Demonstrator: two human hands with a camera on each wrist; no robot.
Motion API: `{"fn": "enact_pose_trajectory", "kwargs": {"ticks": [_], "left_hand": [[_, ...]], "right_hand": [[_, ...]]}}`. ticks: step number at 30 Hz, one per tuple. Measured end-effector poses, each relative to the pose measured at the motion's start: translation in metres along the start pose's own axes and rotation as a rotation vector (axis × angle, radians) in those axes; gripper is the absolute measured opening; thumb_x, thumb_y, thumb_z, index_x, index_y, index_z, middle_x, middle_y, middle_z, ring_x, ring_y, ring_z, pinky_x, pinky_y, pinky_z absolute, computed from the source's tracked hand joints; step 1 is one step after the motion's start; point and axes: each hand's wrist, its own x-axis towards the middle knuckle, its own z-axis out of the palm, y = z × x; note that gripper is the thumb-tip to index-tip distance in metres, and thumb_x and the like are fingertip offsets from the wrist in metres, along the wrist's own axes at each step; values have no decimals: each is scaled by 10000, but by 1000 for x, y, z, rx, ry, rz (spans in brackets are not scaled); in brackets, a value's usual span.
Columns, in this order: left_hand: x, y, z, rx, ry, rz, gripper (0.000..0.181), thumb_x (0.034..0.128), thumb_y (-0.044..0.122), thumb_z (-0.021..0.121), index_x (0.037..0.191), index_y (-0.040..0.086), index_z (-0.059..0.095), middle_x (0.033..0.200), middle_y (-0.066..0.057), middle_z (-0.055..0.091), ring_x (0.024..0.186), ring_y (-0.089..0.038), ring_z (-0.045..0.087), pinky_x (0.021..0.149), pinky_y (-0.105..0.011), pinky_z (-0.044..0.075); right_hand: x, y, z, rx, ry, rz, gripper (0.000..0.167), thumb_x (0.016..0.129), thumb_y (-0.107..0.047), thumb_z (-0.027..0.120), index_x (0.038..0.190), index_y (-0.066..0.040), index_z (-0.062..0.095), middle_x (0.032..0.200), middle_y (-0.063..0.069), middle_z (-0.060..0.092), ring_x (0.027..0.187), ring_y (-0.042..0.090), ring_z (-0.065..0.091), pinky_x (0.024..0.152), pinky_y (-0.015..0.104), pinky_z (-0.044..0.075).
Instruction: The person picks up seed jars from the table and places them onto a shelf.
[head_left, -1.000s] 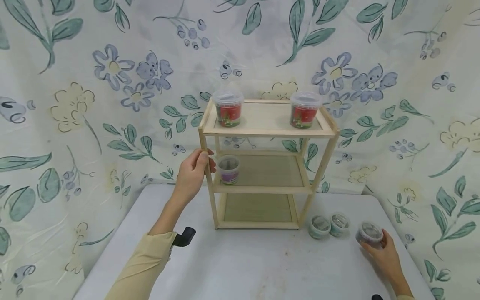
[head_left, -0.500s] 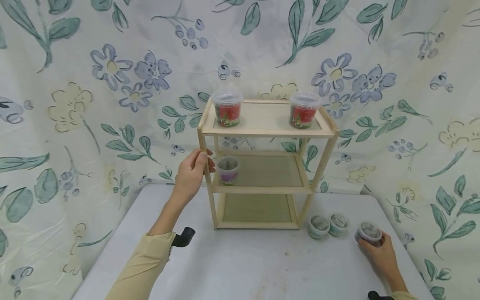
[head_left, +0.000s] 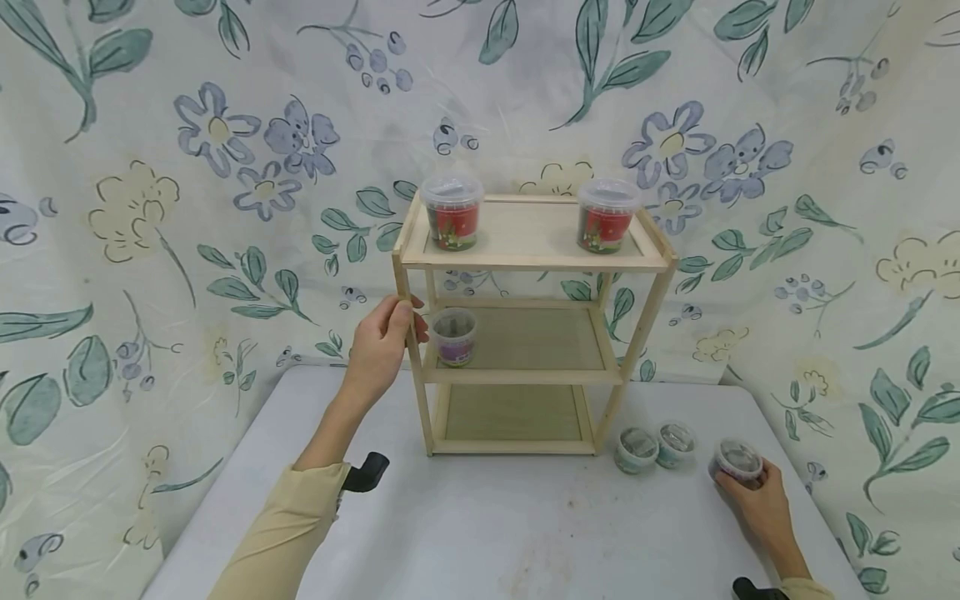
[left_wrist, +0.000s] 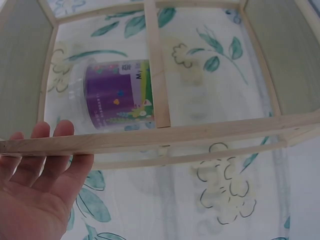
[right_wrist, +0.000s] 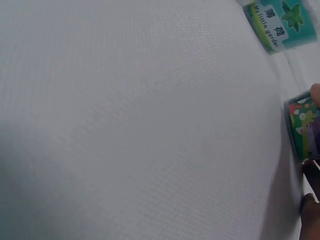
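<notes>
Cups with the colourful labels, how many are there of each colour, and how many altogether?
Red cups: 2, on the top shelf
Purple cups: 2, one on the middle shelf, one in the right hand
Blue-green cups: 2, on the table
Total: 6

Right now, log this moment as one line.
left hand: grips front-left post of wooden rack; right hand: holds purple-labelled cup; middle shelf: another purple-labelled cup; top shelf: two red-labelled cups
</notes>
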Motion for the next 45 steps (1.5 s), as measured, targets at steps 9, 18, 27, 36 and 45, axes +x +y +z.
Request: {"fn": "enact_pose_trajectory", "kwargs": {"ticks": [9, 18, 27, 36, 45], "left_hand": [[0, -1, 0, 7, -1, -1, 365, 1080, 330, 389, 1154, 19, 566, 925, -196, 614, 860, -299, 640, 813, -325, 526], [0, 1, 0, 15, 1, 0, 345, 1084, 309, 382, 1173, 31, 566, 941, -186, 618, 872, -284, 631, 801, -302, 522], [-1, 1, 0, 17, 4, -6, 348, 1083, 315, 381, 1173, 36, 567, 939, -188, 621, 870, -283, 628, 804, -320, 520], [0, -1, 1, 23, 12, 5, 365, 1079, 344, 384, 1149, 37, 570, 917, -175, 618, 845, -254, 633, 791, -294, 520], [0, 0, 0, 21, 5, 0, 365, 1082, 331, 381, 1161, 25, 566, 927, -187, 622, 853, -272, 633, 799, -315, 518]], "right_hand": [[0, -2, 0, 5, -11, 12, 1011, 915, -281, 715, 1500, 136, 2, 1515, 424, 150, 1421, 544, 185, 1156, 590, 187], [-1, -6, -2, 5, -35, 18, 1037, 922, -319, 705, 1506, 121, -30, 1530, 413, 115, 1433, 539, 149, 1162, 597, 154], [-4, -10, -4, 31, -14, -1, 1010, 921, -267, 706, 1501, 130, -20, 1524, 423, 115, 1430, 540, 165, 1158, 589, 181], [-9, -17, -5, 105, -3, -74, 974, 934, -223, 697, 1496, 134, -13, 1534, 413, 79, 1442, 534, 136, 1162, 554, 180], [-14, -32, -5, 107, 4, -100, 965, 942, -275, 687, 1510, 102, 4, 1555, 383, 88, 1459, 500, 134, 1155, 540, 205]]}}
